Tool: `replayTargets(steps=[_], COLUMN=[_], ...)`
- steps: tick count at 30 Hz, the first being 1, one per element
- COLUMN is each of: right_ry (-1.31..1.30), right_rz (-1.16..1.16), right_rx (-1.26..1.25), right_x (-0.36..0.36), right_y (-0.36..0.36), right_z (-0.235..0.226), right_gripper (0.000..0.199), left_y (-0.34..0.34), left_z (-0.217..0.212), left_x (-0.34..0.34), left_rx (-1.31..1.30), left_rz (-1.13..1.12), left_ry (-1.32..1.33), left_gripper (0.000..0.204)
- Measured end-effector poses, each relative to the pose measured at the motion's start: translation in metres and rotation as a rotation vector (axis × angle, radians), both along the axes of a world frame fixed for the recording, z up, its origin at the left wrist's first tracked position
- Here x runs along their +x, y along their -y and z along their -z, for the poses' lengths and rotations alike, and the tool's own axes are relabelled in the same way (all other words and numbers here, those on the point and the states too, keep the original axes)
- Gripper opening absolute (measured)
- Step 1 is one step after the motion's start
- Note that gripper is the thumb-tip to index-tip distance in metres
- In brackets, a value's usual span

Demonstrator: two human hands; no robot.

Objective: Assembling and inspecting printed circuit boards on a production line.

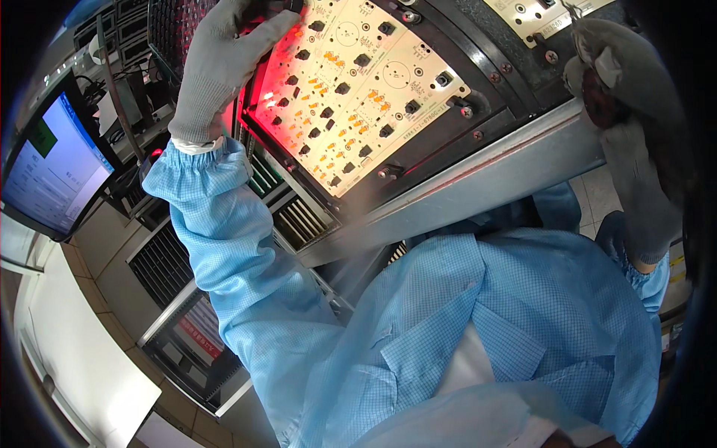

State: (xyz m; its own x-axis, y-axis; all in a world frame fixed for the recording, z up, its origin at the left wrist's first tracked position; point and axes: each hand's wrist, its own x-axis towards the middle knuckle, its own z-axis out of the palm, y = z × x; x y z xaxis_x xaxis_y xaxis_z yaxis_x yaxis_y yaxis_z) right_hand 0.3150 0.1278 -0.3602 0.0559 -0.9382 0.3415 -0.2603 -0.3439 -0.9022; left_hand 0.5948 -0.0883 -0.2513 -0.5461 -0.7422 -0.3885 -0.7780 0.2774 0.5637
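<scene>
A cream circuit board point(381, 82) dotted with black and orange parts lies in a black fixture point(448, 134), red light washing over its left side. At its upper left, my left hand point(220, 71) in a grey glove curls around a dark device point(293, 6), partly cut off by the top edge; its kind is unclear. My right hand point(624, 63), also in a grey glove, is beside the fixture's right end, near a second cream board point(549, 19). Its fingers look curled, with a pale patch and a dark reddish patch among them; what they hold is unclear.
A metal rail point(463, 187) runs along the fixture's near edge, with screws and clamps around the boards. At far left stands a lit monitor point(63, 160). Slotted black racks point(160, 265) sit below my left arm, and a white surface point(82, 343) is at lower left.
</scene>
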Motion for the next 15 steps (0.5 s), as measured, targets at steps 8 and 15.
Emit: replayTargets(steps=[8, 15], right_ry=[0.023, 0.078], right_rz=[-0.02, -0.069], right_rx=[-0.054, 0.048], right_x=[0.004, -0.001], right_y=[-0.003, -0.019], right_z=[0.009, 0.026], right_gripper=[0.039, 0.039], left_y=[-0.008, -0.011], left_z=[0.001, 0.001], left_x=[-0.004, -0.005], left_rx=[-0.135, -0.185], left_rz=[0.053, 0.043], left_ry=[0.049, 0.045], left_gripper=[0.028, 0.026])
